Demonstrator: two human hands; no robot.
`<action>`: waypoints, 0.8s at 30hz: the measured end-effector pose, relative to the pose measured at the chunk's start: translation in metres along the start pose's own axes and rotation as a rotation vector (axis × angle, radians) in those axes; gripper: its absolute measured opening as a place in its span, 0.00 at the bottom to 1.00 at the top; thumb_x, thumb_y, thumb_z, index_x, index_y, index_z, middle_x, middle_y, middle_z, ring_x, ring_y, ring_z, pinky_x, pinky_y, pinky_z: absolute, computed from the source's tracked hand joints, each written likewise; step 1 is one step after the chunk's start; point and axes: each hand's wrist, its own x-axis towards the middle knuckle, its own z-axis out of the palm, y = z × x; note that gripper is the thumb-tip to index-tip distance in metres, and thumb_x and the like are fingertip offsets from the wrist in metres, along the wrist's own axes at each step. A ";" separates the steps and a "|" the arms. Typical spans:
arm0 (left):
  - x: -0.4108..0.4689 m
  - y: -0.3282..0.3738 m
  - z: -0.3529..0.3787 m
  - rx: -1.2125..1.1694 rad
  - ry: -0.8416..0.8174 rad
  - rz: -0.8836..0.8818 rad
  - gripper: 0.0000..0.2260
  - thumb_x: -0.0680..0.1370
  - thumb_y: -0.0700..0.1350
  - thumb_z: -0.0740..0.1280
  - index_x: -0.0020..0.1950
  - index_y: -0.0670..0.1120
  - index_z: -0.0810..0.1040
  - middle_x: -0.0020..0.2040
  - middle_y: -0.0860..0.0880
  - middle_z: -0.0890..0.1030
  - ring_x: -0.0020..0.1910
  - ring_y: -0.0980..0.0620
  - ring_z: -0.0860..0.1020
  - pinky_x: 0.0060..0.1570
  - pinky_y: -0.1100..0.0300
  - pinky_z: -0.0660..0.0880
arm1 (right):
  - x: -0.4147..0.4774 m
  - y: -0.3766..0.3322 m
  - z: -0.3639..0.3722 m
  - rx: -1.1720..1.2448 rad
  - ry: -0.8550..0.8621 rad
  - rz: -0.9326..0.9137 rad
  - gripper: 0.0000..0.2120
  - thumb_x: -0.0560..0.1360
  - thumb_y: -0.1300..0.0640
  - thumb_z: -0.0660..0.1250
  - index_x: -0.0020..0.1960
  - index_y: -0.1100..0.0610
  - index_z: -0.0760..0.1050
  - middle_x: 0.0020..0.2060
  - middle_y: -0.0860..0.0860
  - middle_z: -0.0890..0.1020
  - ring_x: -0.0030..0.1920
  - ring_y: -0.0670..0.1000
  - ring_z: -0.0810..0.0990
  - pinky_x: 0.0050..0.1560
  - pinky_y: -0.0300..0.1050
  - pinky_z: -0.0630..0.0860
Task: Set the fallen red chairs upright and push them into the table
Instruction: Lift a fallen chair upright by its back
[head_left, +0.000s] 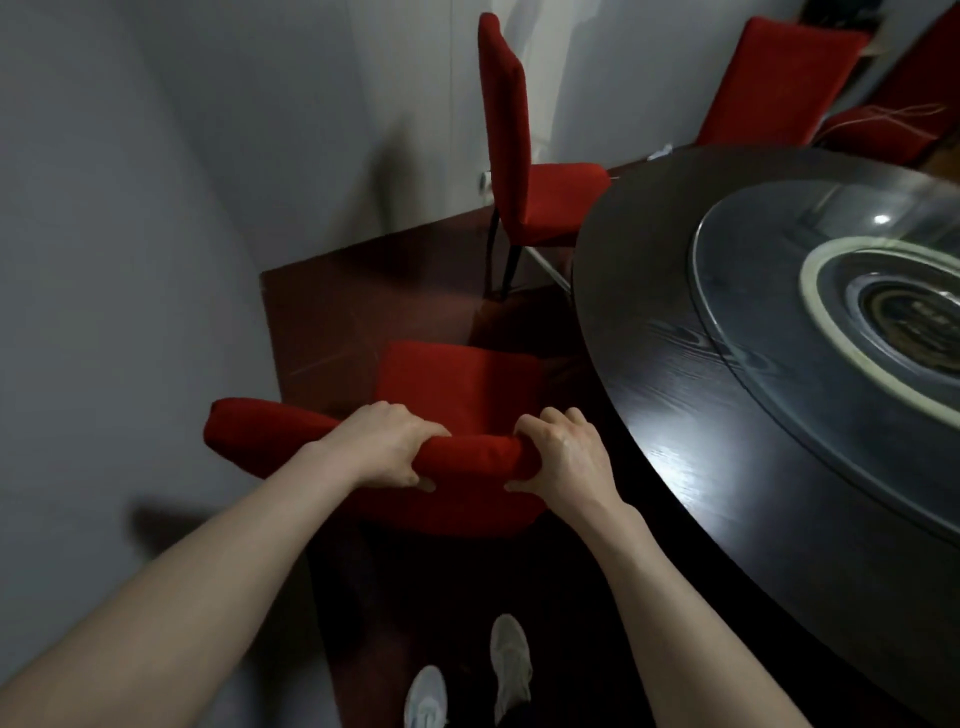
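A red upholstered chair (457, 384) stands upright right in front of me, its seat pointing away along the edge of the round dark table (675, 395). My left hand (384, 447) and my right hand (566, 457) both grip the top edge of its backrest, thumbs on my side. A second red chair (519, 176) stands upright further on, its seat against the table's rim. A third red chair (779, 83) sits at the far side of the table, and another red one (883, 130) lies beyond it with its seat showing.
A glass turntable (831, 322) covers the table's middle. A grey wall (130, 234) runs close along the left, leaving a narrow strip of dark red floor (353, 291) between wall and table. My two white shoes (467, 680) are at the bottom.
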 end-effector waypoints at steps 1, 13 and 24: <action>-0.005 0.002 0.007 0.007 -0.028 0.016 0.27 0.69 0.63 0.72 0.67 0.65 0.70 0.55 0.55 0.81 0.55 0.51 0.79 0.55 0.54 0.76 | -0.010 -0.003 0.005 -0.001 -0.013 0.009 0.28 0.60 0.40 0.80 0.55 0.47 0.75 0.44 0.45 0.74 0.45 0.48 0.65 0.47 0.44 0.68; -0.021 0.042 0.017 -0.139 -0.052 -0.080 0.34 0.64 0.80 0.57 0.66 0.66 0.68 0.61 0.52 0.79 0.59 0.48 0.77 0.55 0.54 0.74 | -0.052 0.002 -0.004 0.063 -0.100 0.050 0.33 0.65 0.45 0.77 0.67 0.46 0.70 0.56 0.51 0.75 0.56 0.56 0.73 0.55 0.50 0.71; -0.007 0.301 0.012 -0.038 0.349 0.373 0.20 0.78 0.54 0.66 0.69 0.50 0.73 0.65 0.52 0.77 0.65 0.51 0.74 0.62 0.54 0.73 | -0.243 0.137 -0.089 0.010 0.045 0.319 0.32 0.71 0.52 0.72 0.72 0.48 0.66 0.61 0.54 0.73 0.60 0.59 0.73 0.57 0.52 0.72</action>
